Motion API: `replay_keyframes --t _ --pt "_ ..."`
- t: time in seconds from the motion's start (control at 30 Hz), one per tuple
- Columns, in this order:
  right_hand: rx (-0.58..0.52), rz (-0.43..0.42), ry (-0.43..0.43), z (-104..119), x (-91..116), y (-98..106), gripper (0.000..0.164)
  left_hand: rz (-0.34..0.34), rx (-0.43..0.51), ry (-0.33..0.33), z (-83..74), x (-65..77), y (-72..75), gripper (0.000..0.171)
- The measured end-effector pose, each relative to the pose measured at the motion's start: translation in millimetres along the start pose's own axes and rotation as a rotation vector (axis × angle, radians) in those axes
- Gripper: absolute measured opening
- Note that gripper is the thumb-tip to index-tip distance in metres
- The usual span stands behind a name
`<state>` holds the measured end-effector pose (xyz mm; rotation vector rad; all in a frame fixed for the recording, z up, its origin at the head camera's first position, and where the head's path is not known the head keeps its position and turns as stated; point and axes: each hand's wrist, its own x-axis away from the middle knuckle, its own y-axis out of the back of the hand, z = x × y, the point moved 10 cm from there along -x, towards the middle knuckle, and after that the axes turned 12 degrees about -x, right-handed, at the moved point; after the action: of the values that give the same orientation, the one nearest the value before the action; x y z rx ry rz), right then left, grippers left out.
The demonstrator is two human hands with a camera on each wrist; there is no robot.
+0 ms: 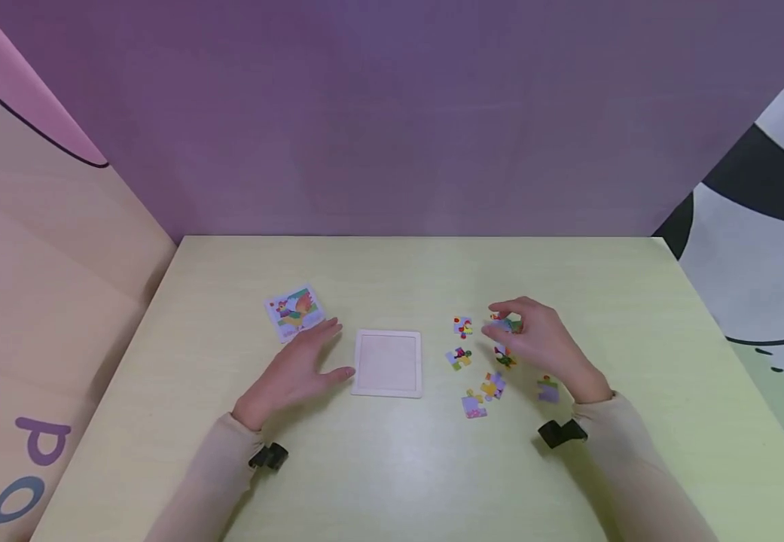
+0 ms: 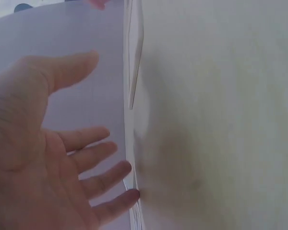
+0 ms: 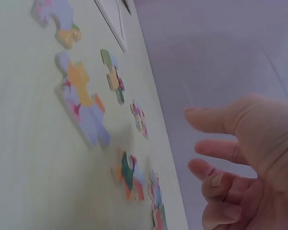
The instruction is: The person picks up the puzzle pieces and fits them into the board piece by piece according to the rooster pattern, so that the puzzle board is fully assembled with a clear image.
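Beside the left edge of a white square puzzle tray (image 1: pixel 388 363), my left hand (image 1: pixel 297 373) is spread with its thumb tip at the tray's rim; whether it touches cannot be told. Its fingertips come near a small picture card (image 1: pixel 293 307). On the right, my right hand (image 1: pixel 546 340) hovers over colourful jigsaw pieces, thumb and forefinger apart. Nothing shows between thumb and fingers of the right hand (image 3: pixel 240 158) in the right wrist view. Under it lie a piece with green (image 1: pixel 515 324) and a red-and-green piece (image 1: pixel 504 357), both partly hidden.
More jigsaw pieces lie between tray and right hand, including a red-dotted piece (image 1: pixel 462 326) and a lilac piece (image 1: pixel 474 407). Another piece (image 1: pixel 548 390) sits near the right wrist. A purple wall (image 1: pixel 392 120) rises behind the pale wooden table (image 1: pixel 392 482).
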<state>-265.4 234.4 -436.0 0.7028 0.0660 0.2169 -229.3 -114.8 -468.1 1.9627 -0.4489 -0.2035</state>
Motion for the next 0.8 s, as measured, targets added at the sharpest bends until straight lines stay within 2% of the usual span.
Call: replay_keyframes --t 0.13,0.23,0.33,0.57,0.8 --pt "0.018 0.034 0.011 5 -8 -7 0.046 0.073 0.009 -0.031 -5.4 -5.2 -7.6 0.085" --pt "0.039 0.070 0.018 7 -13 -14 0.046 0.123 0.010 -0.039 -6.2 -9.1 -13.8 0.095" --pt "0.063 0.113 0.015 5 -18 -20 0.045 0.147 0.006 -0.058 -7.0 -12.0 -16.9 0.106" --pt "0.069 0.186 -0.066 -8 -24 -34 0.051 0.130 -0.058 -0.090 -9.7 -18.4 -17.8 0.100" --pt "0.110 0.215 -0.042 -8 -31 -40 0.048 0.128 -0.110 -0.074 -14.7 -19.7 -17.7 0.100"
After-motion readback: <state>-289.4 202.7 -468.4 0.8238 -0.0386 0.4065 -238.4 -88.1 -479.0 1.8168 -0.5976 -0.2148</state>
